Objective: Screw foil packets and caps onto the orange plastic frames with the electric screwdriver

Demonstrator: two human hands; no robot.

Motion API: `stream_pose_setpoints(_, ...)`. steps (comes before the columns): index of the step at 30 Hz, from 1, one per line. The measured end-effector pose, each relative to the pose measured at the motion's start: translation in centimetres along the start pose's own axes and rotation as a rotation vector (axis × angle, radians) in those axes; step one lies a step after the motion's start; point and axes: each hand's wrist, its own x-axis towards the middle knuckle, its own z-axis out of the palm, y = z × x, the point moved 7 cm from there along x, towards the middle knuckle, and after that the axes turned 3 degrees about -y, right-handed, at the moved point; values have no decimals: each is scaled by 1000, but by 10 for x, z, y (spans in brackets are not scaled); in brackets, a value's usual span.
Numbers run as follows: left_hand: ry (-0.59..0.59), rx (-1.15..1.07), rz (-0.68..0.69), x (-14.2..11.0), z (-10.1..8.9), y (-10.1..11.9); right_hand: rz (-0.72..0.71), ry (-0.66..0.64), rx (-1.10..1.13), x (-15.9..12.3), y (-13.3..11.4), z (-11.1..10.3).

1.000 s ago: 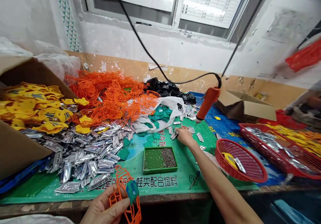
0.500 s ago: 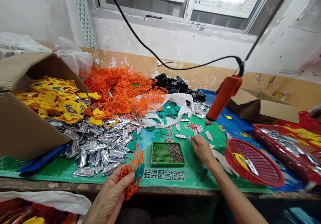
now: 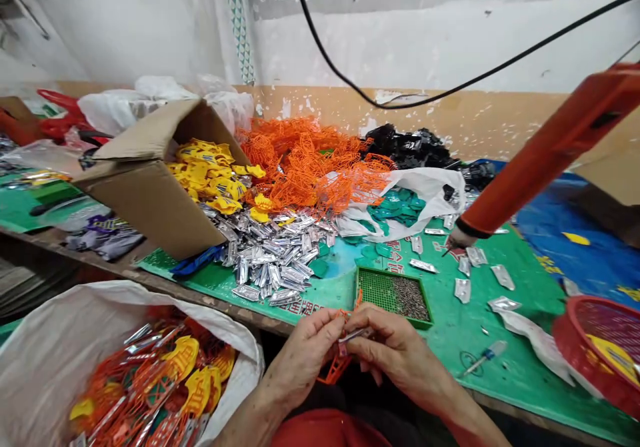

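My two hands meet low in front of me, at the table's front edge. My left hand [image 3: 310,345] is closed on an orange lattice-like plastic frame [image 3: 336,369], which is partly hidden by the fingers. My right hand [image 3: 403,348] is closed on a small shiny silver plastic piece [image 3: 356,334] and holds it against the frame. Just behind the hands is a green tray [image 3: 373,291] with small screws [image 3: 411,297] heaped in its right half. Loose silver pieces [image 3: 463,289] lie to its right, and a large pile of silver pieces [image 3: 273,260] to its left.
An orange electric screwdriver [image 3: 550,157] hangs on the right. A cardboard box [image 3: 150,193] spills yellow parts [image 3: 207,167]. Orange frames [image 3: 305,160] are piled at the back. A white sack [image 3: 45,340] of assembled pieces stands lower left; a red basket [image 3: 575,340] stands right.
My right hand has come back from the loose silver pieces with one and joined my left hand at the orange frame. The camera view has turned left, bringing the white sack into fuller view.
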Motion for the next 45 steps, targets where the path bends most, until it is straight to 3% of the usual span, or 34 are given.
stream_pose_setpoints(4,-27,104,69,-7,-1,7,-96,99,-79,1,11,-4)
stream_pose_setpoints(6,-58,191,61,-9,1,10,-122,200,-48,-2,16,-9)
stream_pose_setpoints(9,-103,274,109,-9,7,17,-175,253,2,-5,17,-10)
stream_pose_setpoints(14,-52,554,250,-7,11,27,-212,335,25,-9,16,-15)
stream_pose_setpoints(18,-42,804,341,-8,15,33,-240,336,35,-9,20,-15)
stream_pose_setpoints(22,-54,872,364,-8,17,34,-302,383,-62,-11,15,-17)
stream_pose_setpoints(30,-67,951,359,-10,14,34,-185,198,92,-11,8,-22)
stream_pose_setpoints(33,-120,1012,440,-14,17,35,-213,211,117,-16,9,-26)
stream_pose_setpoints(39,-221,1207,625,-29,34,31,-405,291,-9,-34,0,-27)
stream_pose_setpoints(45,-220,1281,965,-48,53,41,-560,295,-78,-51,-12,-23)
